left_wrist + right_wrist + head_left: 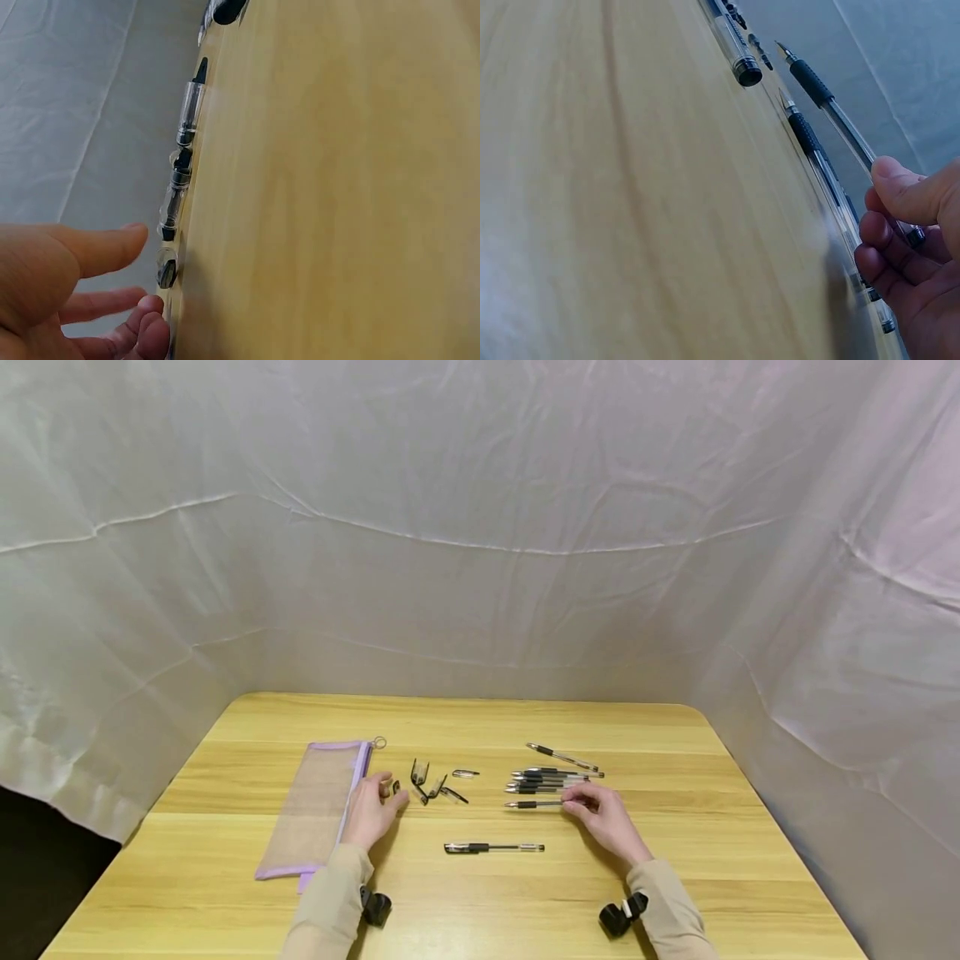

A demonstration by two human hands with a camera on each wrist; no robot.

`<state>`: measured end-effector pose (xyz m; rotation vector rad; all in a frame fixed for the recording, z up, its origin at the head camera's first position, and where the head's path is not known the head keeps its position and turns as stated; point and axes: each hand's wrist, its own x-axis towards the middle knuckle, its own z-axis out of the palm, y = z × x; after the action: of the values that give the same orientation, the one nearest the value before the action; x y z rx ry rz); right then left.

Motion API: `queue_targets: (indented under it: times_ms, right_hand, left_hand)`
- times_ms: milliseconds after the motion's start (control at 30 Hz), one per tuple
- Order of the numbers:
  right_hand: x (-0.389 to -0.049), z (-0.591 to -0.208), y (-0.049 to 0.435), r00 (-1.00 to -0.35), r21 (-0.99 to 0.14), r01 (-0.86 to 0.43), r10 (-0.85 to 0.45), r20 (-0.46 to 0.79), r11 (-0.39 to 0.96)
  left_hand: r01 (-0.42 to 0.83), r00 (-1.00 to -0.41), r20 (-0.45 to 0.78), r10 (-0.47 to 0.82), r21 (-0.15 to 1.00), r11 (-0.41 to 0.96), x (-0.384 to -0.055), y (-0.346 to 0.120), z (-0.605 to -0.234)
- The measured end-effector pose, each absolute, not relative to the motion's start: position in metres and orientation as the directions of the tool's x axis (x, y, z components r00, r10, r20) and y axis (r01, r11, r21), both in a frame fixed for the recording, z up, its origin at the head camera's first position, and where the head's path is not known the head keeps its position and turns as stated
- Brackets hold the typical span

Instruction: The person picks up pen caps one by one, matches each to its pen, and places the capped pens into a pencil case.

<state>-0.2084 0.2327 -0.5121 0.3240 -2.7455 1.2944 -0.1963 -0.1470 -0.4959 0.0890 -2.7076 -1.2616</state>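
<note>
Right hand (606,817) pinching an uncapped pen (534,804) on the wooden counter (675,893). Left hand (371,810) relaxed, fingers loose, beside loose pen caps (429,785) and a mesh pouch (318,802).

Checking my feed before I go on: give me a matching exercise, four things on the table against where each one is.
Things:
1. mesh pouch
2. capped pen
3. loose pen caps
4. uncapped pen

Places:
A. lying alone, nearest the person, between the two hands
B. its end at the fingertips of the right hand
C. far left, beside the left hand
D. middle of the table, just right of the left hand

Pairs: 1-C, 2-A, 3-D, 4-B
</note>
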Motion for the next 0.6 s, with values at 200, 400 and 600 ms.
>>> queue_targets:
  times_ms: [200, 400, 600]
  right_hand:
    - [-0.2082, -0.5137, 0.2322, -0.971, -0.759, -0.237, -0.165, 0.172, 0.607]
    - [-0.2079, -0.5157, 0.2317, -0.967, -0.755, -0.256, -0.168, 0.193, 0.604]
    - [-0.206, -0.5164, 0.2307, -0.959, -0.758, -0.283, -0.173, 0.225, 0.588]
  left_hand:
    - [0.005, -0.987, 0.116, -0.112, 0.716, 0.698, -0.2009, -0.1458, -0.4961]
    - [0.001, -0.989, 0.108, -0.102, 0.694, 0.72, -0.2009, -0.1451, -0.4958]
    - [-0.035, -0.989, 0.079, -0.122, 0.684, 0.729, -0.2006, -0.1449, -0.4948]
